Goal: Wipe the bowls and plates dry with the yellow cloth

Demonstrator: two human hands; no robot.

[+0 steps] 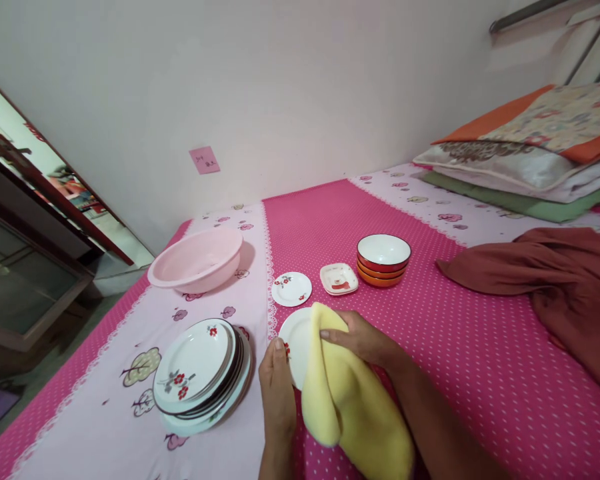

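Note:
My left hand [277, 387] grips the near edge of a small white plate [296, 337] with red flowers, thumb on its rim. Over the plate's right side my right hand [361, 340] presses a yellow cloth [353, 407], fingers closed on the cloth's top. The cloth hangs down over my right forearm. To the left of my hands lies a stack of several larger flowered plates [200, 373] on the pink bed sheet [460, 347].
Beyond my hands sit a small round saucer [291, 289], a small square dish [339, 278] and stacked red and orange bowls [383, 259]. A pink basin [197, 261] stands at the back left. A brown garment [555, 280] and folded bedding [530, 160] lie at the right.

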